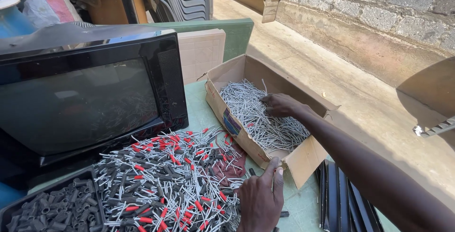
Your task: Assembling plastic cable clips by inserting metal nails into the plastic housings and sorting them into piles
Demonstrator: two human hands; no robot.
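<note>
Reaching into an open brown cardboard box, the right hand digs loosely curled fingers into thin grey wire pieces filling it.

The box's long axis runs from the near right away to the left along the green table's right edge. The left hand rests flat, grasping nothing, on a heap of grey, black and red capped wires; a black tray holds dark caps, an old black television crowding behind.

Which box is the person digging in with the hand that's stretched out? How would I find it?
Find the big black television on the green table. Just right of it sits an open brown cardboard box with its flaps folded out, and the right hand is reaching into it. Unlike the black tray of dark caps or the loose pile with red and black ends, it holds only plain grey wire pieces.
</note>
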